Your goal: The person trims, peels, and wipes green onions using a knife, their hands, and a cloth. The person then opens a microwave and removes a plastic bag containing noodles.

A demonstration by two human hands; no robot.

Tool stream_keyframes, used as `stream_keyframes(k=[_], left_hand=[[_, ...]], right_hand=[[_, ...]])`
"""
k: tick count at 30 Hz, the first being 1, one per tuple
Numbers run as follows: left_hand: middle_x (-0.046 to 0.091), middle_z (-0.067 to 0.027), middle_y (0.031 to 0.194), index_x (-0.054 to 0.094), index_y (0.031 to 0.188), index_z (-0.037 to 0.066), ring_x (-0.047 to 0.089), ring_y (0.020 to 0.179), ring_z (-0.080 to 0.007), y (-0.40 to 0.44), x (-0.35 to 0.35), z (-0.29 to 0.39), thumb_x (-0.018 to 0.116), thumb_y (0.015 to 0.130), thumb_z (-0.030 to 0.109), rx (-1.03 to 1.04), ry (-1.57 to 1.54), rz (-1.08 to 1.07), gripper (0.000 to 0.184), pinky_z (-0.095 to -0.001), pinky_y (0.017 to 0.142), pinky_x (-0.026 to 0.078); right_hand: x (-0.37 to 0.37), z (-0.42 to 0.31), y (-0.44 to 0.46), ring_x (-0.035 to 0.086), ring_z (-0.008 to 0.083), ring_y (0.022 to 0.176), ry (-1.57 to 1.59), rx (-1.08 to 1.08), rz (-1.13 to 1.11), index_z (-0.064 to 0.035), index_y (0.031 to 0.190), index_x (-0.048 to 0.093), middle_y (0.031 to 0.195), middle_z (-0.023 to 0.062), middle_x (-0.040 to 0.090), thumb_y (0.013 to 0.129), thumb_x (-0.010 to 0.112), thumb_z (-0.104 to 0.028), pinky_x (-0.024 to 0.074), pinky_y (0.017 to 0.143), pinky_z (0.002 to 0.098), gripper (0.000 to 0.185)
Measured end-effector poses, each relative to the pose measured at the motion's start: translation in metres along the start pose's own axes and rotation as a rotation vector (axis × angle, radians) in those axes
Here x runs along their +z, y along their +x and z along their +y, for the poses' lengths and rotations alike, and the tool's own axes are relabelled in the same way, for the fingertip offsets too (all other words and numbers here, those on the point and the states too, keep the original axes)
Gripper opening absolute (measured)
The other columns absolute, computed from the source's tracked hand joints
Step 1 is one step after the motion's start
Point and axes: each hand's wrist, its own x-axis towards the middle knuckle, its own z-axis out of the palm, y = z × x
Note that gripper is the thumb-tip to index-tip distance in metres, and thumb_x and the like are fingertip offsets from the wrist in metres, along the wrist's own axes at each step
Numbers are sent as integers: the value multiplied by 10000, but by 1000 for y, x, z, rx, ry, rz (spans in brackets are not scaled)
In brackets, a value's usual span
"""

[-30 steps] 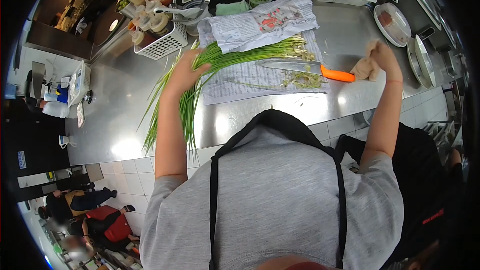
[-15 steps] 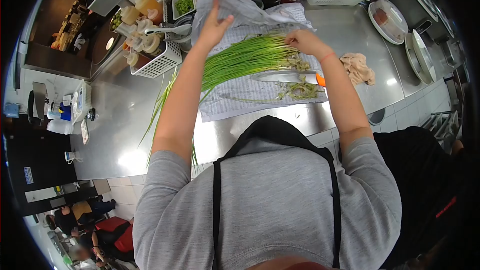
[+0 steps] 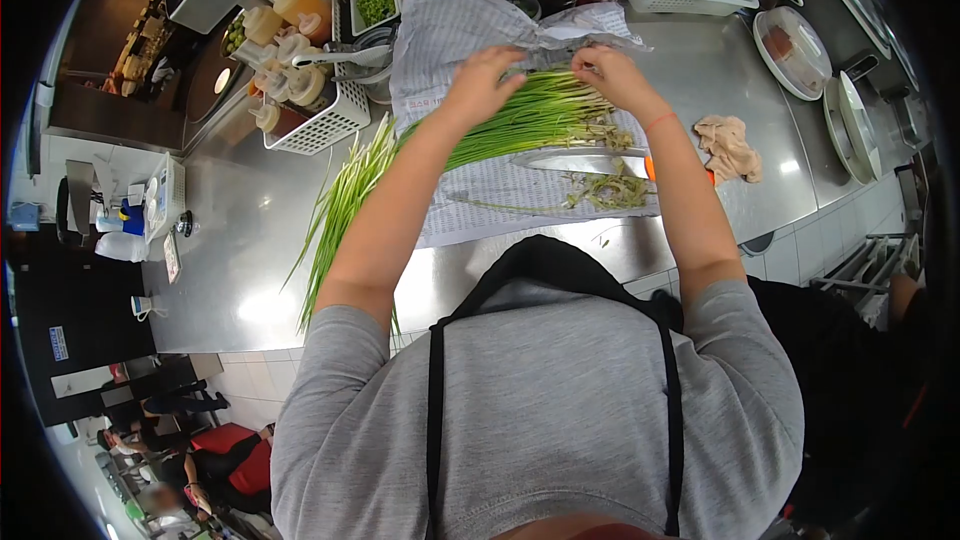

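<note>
Long green stalks point(image 3: 500, 135) lie across newspaper point(image 3: 440, 70) on a steel counter, pale root ends to the right, green tips bending over the left side. My left hand point(image 3: 485, 85) is over the upper edge of the bundle, its fingers apart. At the upper right of the bundle, by the root ends, my right hand point(image 3: 607, 75) has its fingers pinched together; what they hold is too small to make out. A knife point(image 3: 575, 160) with an orange handle lies below the bundle, its handle partly behind my right forearm. Beside it are root trimmings point(image 3: 610, 192).
A crumpled tan cloth point(image 3: 728, 148) lies right of the knife. At the upper left stands a white basket point(image 3: 325, 123) of squeeze bottles. Food containers point(image 3: 375, 4) line the back. Plates point(image 3: 850, 130) and a covered dish point(image 3: 793, 52) are at the right.
The upper newspaper has been folded back off the stalks. My right hand has left the tan cloth for the root ends, and my left hand has moved right, from the leafy side to the bundle's upper edge.
</note>
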Motion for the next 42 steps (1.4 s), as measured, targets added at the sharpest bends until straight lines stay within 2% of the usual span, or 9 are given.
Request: stream_keyframes(k=[4,6,9,16,22,24,28,33,42], left_hand=[[576,-111,1100,594,1071,84,542,1019,-292,-5,3,29,589,851,273,16,-145,-111,290,-372,860,412],[597,-91,1003,590,1028,25,560,911,-171,-5,-5,40,571,887,253,-153,-409,-230,269,-300,794,435],[590,-50,896,589,991,5,520,823,-111,-16,-13,47,556,905,262,-52,-436,-163,272,-268,746,426],[573,-15,782,594,893,17,500,770,-103,-41,-25,60,542,908,285,-350,-749,-256,274,-273,673,401],[571,-14,892,574,1012,39,516,838,-99,-60,-33,76,513,926,336,-455,-1064,-297,315,-243,785,409],[552,-85,958,549,1039,20,510,901,-184,-64,-36,84,551,889,366,-157,-458,-68,377,-302,826,404],[516,-135,1031,542,1050,10,497,969,-231,-68,-46,98,568,877,367,-49,-336,29,398,-335,889,382],[536,-10,905,497,1104,67,529,828,-116,-70,-61,101,578,881,373,-365,-1121,-401,387,-275,742,445],[528,28,843,513,1106,57,494,720,-66,-91,-46,99,667,830,282,-376,-1093,-441,388,-218,626,413]], right_hand=[[-26,-28,-16,564,209,786,255,-16,-49,-50,867,567,859,69,578,817,581,-100,440,713,322,72],[-35,-43,-27,502,122,753,336,-28,-15,-31,892,563,825,22,554,843,593,-101,413,686,254,91],[-43,-58,-39,479,71,776,503,36,-29,-26,919,570,840,-11,553,879,572,-114,402,683,226,97],[-40,-76,-51,468,39,787,729,26,-39,-4,935,563,845,-30,545,914,539,-133,402,688,201,133],[-45,-89,-59,487,43,750,757,89,-93,-10,950,566,861,-26,556,917,535,-150,423,692,202,147],[-48,-97,-61,506,43,750,838,130,-25,-19,958,574,868,-20,571,914,540,-160,443,673,206,152],[-57,-109,-63,516,44,752,859,133,-16,-23,961,579,878,-15,579,913,541,-172,454,657,205,161],[-62,-116,-62,505,30,712,993,186,18,-37,975,575,838,-27,569,918,536,-194,439,627,189,171],[-41,-117,-67,492,27,630,1010,269,37,-39,964,574,741,-36,533,909,556,-196,439,571,179,167]])
